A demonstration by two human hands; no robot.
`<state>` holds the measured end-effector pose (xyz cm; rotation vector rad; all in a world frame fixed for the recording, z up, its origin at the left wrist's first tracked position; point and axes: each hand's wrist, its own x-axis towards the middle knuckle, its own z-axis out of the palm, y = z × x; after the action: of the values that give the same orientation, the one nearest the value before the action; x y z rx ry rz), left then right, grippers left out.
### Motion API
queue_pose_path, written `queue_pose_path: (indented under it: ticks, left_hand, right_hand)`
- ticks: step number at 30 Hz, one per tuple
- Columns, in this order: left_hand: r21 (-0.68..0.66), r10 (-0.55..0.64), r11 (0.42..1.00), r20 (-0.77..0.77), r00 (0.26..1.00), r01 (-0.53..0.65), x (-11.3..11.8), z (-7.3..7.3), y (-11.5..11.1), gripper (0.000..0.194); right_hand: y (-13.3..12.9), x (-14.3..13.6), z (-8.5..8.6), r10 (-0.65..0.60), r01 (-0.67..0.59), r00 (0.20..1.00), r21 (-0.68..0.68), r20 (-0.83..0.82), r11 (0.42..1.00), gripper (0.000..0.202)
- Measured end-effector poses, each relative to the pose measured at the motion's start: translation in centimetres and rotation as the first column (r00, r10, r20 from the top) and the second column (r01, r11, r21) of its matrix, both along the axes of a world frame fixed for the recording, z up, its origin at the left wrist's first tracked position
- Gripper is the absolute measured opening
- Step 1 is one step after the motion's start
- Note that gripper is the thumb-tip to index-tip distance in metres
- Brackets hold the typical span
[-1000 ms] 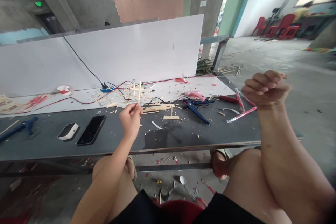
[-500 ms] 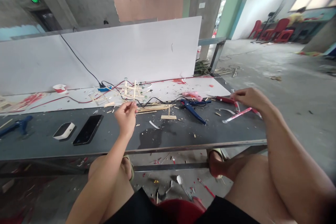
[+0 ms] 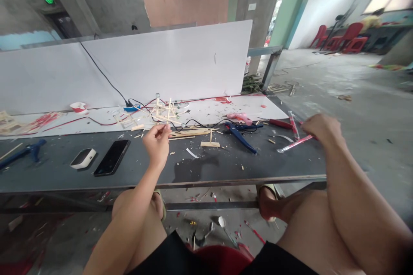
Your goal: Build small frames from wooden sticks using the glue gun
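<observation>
My left hand [image 3: 157,142] is raised over the dark table with thumb and fingers pinched; whatever is between them is too small to make out. Just right of it lies a bundle of thin wooden sticks [image 3: 190,132]. My right hand [image 3: 322,128] is at the table's right end, fingers bent down beside red-and-clear wrapped sticks [image 3: 295,143]; its fingertips are partly hidden. A small wooden T-shaped piece [image 3: 210,143] stands between the hands. Near it are blue-handled pliers [image 3: 240,137], a pink glue gun [image 3: 239,117] and a red-handled tool [image 3: 280,123].
A stick frame [image 3: 164,111] stands behind my left hand, by a blue power strip [image 3: 132,108] and cables. On the left are a phone [image 3: 112,157], a white box [image 3: 83,158], a blue tool [image 3: 24,154] and a paper cup [image 3: 78,107]. A person sits far right.
My right hand has moved a little right and toward me, uncovering more of the red wrapped sticks. My left hand stays pinched. The whole view has shifted slightly.
</observation>
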<state>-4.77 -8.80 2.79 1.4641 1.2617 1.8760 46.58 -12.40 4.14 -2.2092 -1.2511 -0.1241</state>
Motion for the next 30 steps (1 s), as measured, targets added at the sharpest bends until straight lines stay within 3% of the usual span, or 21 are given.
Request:
queue_pose_path:
  ticks: [3, 8, 11, 14, 17, 21, 26, 30]
  left_hand:
    - [0.023, -0.034, 0.999, -0.021, 0.999, 0.035, 0.6, 0.3, -0.9, 0.033]
    - [0.036, -0.089, 0.995, -0.113, 0.99, 0.094, 1.7, 0.6, -2.5, 0.03]
    - [0.033, -0.118, 0.992, -0.129, 0.985, 0.123, 2.2, 0.7, -3.2, 0.029]
    - [0.03, -0.169, 0.984, -0.135, 0.976, 0.175, 2.7, 0.7, -3.7, 0.028]
    - [0.024, -0.229, 0.972, -0.12, 0.966, 0.233, 3.1, 0.6, -4.3, 0.027]
    - [-0.007, -0.289, 0.957, -0.095, 0.953, 0.289, 3.5, 0.5, -4.8, 0.028]
    - [-0.026, -0.322, 0.947, -0.091, 0.942, 0.321, 3.6, 0.3, -4.8, 0.028]
    - [-0.035, -0.315, 0.949, -0.084, 0.945, 0.313, 3.5, 0.2, -4.7, 0.029]
  right_hand:
    - [0.8, -2.9, 0.3, 0.088, -0.09, 0.996, -0.049, -0.034, 0.995, 0.017]
    - [1.6, -10.8, 0.7, 0.386, -0.38, 0.918, 0.076, -0.089, 0.922, 0.021]
    - [0.7, -15.9, 1.0, 0.652, -0.594, 0.733, 0.284, -0.195, 0.752, 0.026]
    - [-0.8, -20.4, 1.6, 0.809, -0.679, 0.47, 0.441, -0.354, 0.587, 0.037]
    - [-2.4, -23.7, 2.3, 0.865, -0.746, 0.254, 0.481, -0.433, 0.46, 0.037]
    - [-3.4, -26.2, 2.9, 0.843, -0.786, 0.057, 0.496, -0.535, 0.369, 0.033]
    - [-3.0, -27.0, 2.5, 0.785, -0.792, -0.005, 0.482, -0.62, 0.375, 0.032]
    - [-2.9, -26.7, 2.2, 0.811, -0.797, -0.08, 0.525, -0.58, 0.298, 0.032]
